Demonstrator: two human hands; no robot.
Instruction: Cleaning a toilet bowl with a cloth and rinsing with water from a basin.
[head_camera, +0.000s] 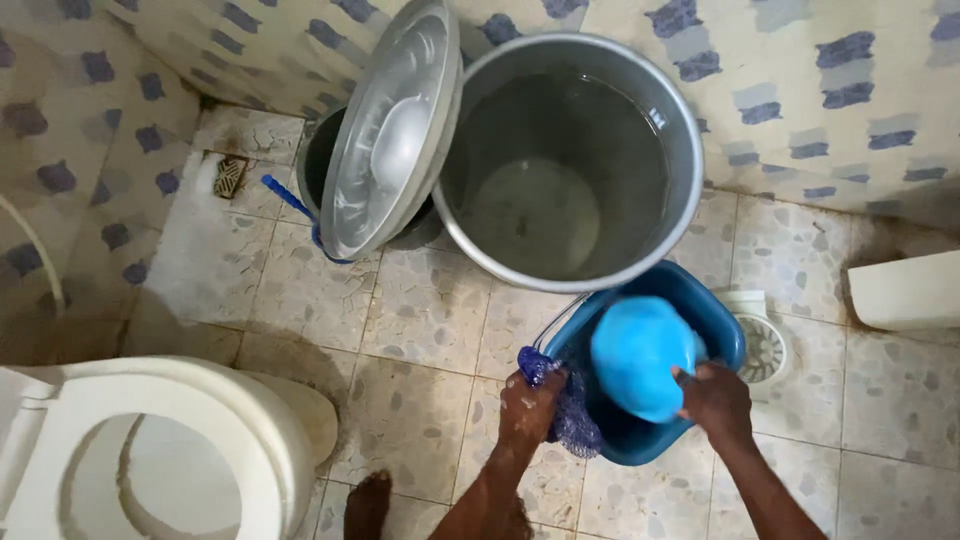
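Both forearms are bare, with no sleeves, watch or bracelets in view. The left hand (527, 405) and right hand (716, 400) wear no gloves or rings. A bare foot (368, 505) shows, without a shoe.

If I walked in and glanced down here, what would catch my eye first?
Probably the large metal drum of water standing against the tiled wall, with a shiny metal lid leaning at its left. Just below it, a dark blue bucket sits on the floor; the right hand holds a bright blue bowl over it while the left hand grips a purple mesh sponge at its rim.
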